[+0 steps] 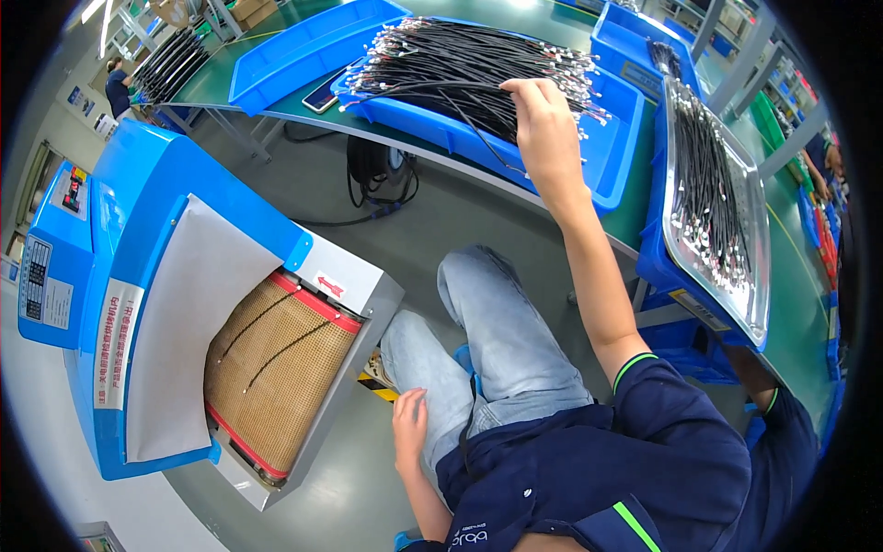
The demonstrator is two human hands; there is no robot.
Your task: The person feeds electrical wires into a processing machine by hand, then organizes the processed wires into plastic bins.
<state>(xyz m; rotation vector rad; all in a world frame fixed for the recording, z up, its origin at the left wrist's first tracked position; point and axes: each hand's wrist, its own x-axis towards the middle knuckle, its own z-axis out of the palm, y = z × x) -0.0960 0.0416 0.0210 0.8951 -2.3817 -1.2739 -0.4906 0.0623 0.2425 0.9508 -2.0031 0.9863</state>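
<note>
A black cable (460, 86) is being pinched by the right hand (547, 138), between thumb and fingers, above a heap of cables (497, 55) being held in a blue tray (620, 138). The left hand (409, 432) is being rested beside the left thigh (423, 354) (whether anything is being gripped by its bent fingers cannot be told). Two cables (287, 353) are being supported on a mesh belt (267, 405).
</note>
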